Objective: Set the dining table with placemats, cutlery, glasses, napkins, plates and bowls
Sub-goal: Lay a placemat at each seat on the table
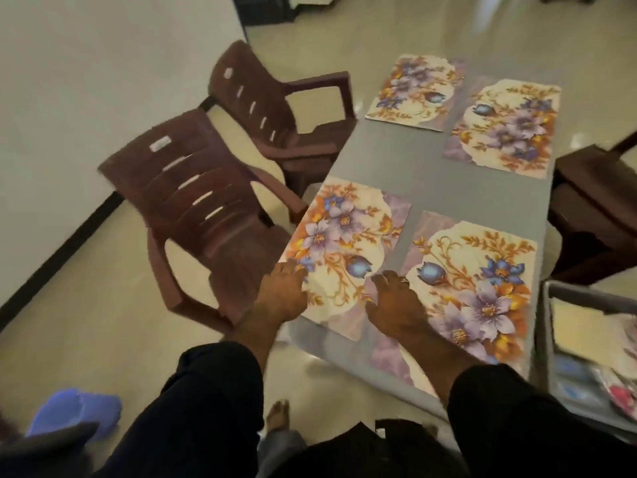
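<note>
Left hand (284,291) and right hand (393,301) press flat-fingered, gripping nothing, on near-left placemat (348,243), judged thin, limp, best taken by its edges.

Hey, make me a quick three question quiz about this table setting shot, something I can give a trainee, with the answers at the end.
1. How many floral placemats lie on the grey table?
2. True or false: plates and glasses are already set on the placemats.
3. Which placemat do both hands touch? A) near left B) near right C) far right

Key
1. Four: near left placemat, near right placemat, far left placemat, far right placemat.
2. False: the mats are bare.
3. A: the left hand rests at its near left corner, and the right hand rests where its right edge meets the near right one.
</note>
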